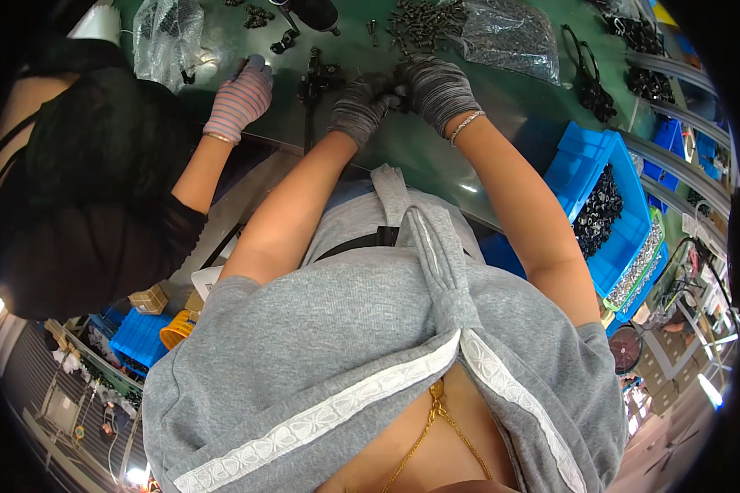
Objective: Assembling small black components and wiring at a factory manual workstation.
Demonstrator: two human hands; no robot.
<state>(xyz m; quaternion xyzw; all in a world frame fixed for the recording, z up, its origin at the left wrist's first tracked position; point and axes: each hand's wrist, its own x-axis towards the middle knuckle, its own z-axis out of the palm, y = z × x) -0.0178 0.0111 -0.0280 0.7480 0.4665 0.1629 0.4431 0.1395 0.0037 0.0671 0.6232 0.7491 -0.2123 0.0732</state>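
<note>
My left hand (360, 109), in a dark grey knit glove, is closed with its fingertips close to those of my right hand. My right hand (438, 89), in a matching striped glove, curls its fingers over the table. Something small and dark shows between the two hands; the gloves hide most of it, so its kind is unclear. Left of my left hand stands a black metal fixture (316, 80) on the green table (485, 119). Just beyond my right hand lies a pile of dark screws (419, 25), with a few loose ones beside it.
A powered screwdriver (314, 13) hangs at the far edge. A clear plastic bag (510, 41) and a black looped part (588, 82) lie to the right. Blue bins (625, 263) of small parts stand by my right arm. At left, a co-worker's striped-gloved hand (242, 99) rests near another bag.
</note>
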